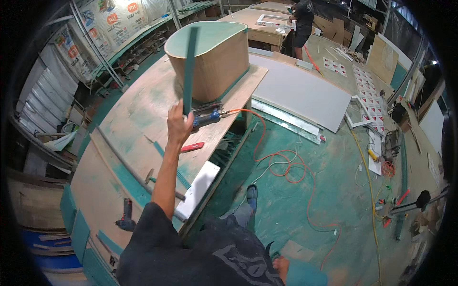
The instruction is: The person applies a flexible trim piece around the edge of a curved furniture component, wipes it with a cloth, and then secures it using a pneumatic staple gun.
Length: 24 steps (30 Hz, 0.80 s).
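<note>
My left hand [178,125], arm stretched forward over the workbench [138,109], grips the lower end of a narrow green strip [191,66]. The strip stands upright in front of a rounded wooden box form [222,66] with a pale green top. Beside that hand lies a blue and black nail gun [207,117] joined to an orange hose. A red-handled tool [192,147] rests just below the wrist. Low at my right side, my right hand [282,268] looks curled, next to a teal panel [307,274]; what it holds is partly hidden by my shirt.
A hammer [162,185], a cordless drill [126,217] and a white board [198,188] lie on the bench. Orange hose [291,178] coils over the floor. A large white panel [300,88] leans beyond the bench. Another person [303,21] stands at the far table.
</note>
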### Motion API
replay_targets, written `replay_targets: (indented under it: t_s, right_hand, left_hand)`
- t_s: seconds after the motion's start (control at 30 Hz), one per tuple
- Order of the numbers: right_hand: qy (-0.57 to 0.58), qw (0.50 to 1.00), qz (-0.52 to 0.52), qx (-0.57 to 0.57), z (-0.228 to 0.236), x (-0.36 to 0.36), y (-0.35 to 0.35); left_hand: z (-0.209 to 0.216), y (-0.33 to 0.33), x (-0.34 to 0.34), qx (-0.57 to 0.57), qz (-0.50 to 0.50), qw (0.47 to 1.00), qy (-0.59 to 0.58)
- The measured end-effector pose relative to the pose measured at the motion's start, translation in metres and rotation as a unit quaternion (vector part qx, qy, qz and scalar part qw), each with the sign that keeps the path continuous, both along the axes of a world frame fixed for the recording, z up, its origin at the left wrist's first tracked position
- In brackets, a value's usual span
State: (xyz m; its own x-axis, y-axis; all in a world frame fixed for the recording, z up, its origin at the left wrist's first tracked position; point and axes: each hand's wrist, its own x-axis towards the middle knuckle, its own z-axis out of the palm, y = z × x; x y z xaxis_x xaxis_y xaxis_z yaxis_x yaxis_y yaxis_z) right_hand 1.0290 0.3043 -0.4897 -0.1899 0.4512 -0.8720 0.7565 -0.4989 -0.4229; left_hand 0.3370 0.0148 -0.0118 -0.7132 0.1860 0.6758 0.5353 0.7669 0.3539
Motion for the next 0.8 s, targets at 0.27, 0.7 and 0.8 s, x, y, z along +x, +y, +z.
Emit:
replay_targets:
  t_s: [0.27, 0.7, 0.8]
  right_hand:
    - [0.035, 0.998, 0.051, -0.027, 0.033, -0.195, 0.069]
    - [0.05, 0.999, 0.011, -0.018, 0.05, -0.372, 0.349]
    - [0.035, 0.989, 0.138, 0.05, 0.065, -0.455, 0.421]
  left_hand:
    - [0.009, 0.14, -0.22, -0.226, 0.022, 0.969, 0.094]
    - [-0.004, 0.191, -0.341, -0.378, 0.152, 0.909, 0.085]
    - [-0.001, 0.216, -0.332, -0.326, 0.142, 0.933, 0.061]
